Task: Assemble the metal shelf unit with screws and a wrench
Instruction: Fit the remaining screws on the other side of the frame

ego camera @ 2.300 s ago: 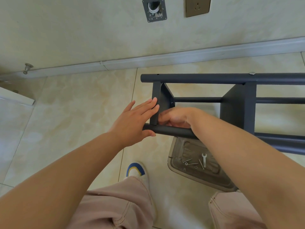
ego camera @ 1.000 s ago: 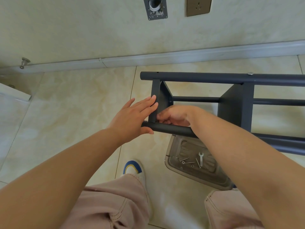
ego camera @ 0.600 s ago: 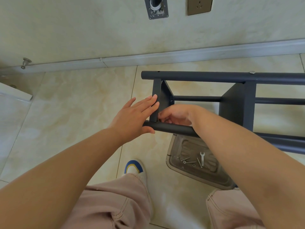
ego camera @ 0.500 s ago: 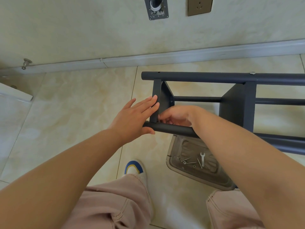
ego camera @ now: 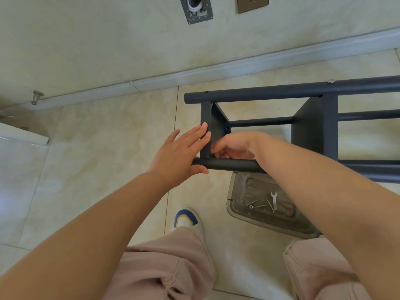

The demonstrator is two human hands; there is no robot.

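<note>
Lying on its side on the floor (ego camera: 91, 148), the dark shelf (ego camera: 313, 131) stretches off to the right of both hands. Its end panel (ego camera: 216, 126) takes the flat, straight fingers of the left hand (ego camera: 177, 156), thumb under the near tube (ego camera: 229, 165). Just right of it, the right hand (ego camera: 233, 146) curls behind that panel; what it pinches is hidden. Below the right forearm sits a tray (ego camera: 242, 215) holding a wrench (ego camera: 274, 199) and screws (ego camera: 254, 205).
</note>
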